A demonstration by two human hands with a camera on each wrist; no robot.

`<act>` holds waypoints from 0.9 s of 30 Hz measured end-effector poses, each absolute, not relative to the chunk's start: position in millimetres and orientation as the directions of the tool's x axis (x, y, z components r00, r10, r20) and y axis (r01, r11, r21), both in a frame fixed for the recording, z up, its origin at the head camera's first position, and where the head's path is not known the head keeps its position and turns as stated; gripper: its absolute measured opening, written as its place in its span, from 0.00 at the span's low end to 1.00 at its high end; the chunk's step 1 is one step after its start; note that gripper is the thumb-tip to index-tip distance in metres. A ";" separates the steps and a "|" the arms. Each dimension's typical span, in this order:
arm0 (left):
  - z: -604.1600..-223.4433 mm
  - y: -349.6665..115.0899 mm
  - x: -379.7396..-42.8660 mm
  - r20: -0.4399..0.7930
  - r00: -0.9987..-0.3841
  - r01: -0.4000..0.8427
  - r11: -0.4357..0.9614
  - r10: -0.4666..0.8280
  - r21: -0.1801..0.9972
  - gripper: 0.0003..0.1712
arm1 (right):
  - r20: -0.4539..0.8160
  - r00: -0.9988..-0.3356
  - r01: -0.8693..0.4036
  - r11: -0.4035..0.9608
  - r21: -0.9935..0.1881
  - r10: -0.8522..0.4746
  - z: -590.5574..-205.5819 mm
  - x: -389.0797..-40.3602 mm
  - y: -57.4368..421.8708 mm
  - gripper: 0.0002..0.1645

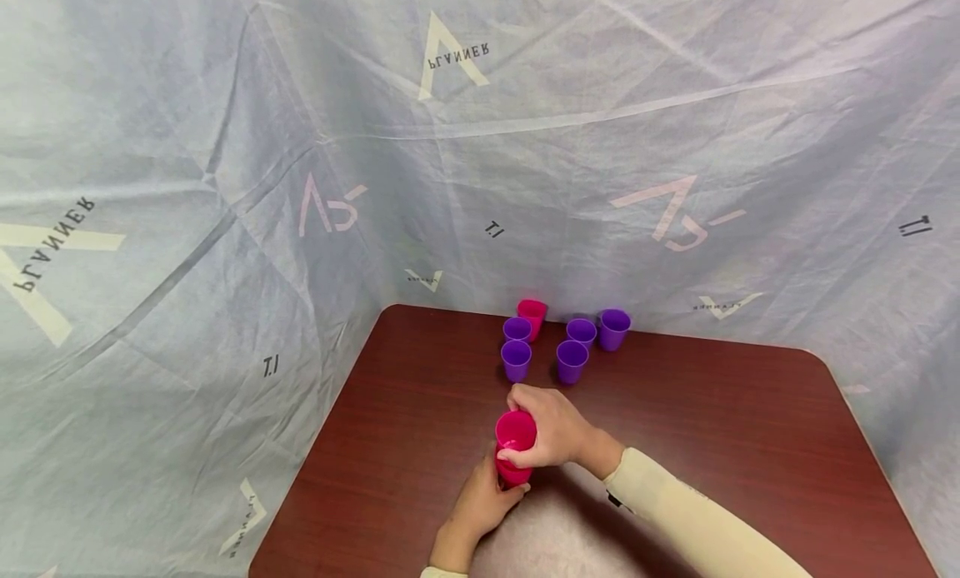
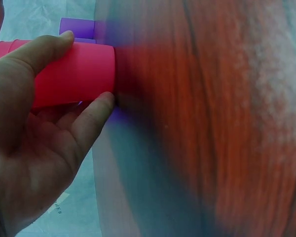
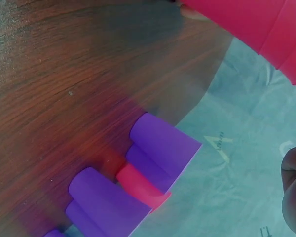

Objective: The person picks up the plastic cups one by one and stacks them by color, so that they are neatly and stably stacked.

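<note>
A stack of pink cups (image 1: pixel 516 432) stands upright near the front of the table, their rims nested one in another. Around the lower cup (image 2: pixel 81 74) my left hand (image 1: pixel 480 496) curls, thumb on one side and fingers on the other, close to its base. My right hand (image 1: pixel 553 428) grips the upper cup from the right, thumb across the near side and fingers around the far side. In the right wrist view, the pink stack (image 3: pixel 266 29) runs along the top right, and part of the right hand (image 3: pixel 295 190) shows at the edge.
Beyond the hands, two purple cups (image 1: pixel 516 361) and a pink cup (image 1: pixel 532 310) stand in a row. To their right are more purple cups (image 1: pixel 572 363), one (image 1: pixel 615 330) set farther right. The brown table (image 1: pixel 720 428) ends at grey printed sheeting (image 1: pixel 562 186).
</note>
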State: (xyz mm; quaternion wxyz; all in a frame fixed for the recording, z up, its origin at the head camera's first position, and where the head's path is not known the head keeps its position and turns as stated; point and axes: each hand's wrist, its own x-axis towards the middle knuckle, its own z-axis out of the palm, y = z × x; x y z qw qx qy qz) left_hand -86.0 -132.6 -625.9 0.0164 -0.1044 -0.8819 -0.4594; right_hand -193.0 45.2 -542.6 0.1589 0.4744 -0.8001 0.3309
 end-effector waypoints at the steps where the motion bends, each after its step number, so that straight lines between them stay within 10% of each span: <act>1: -626.4 -132.8 -85.7 0.131 -0.977 0.204 0.562 0.168 0.801 0.37 | 0.573 -0.493 -0.868 0.326 -0.374 -0.655 -543.0 -192.5 44.8 0.38; 27: -630.8 -131.7 -84.6 0.196 -0.966 0.258 0.566 0.168 0.783 0.42 | 0.567 -0.494 -0.869 0.353 -0.346 -0.660 -568.5 -183.0 43.0 0.40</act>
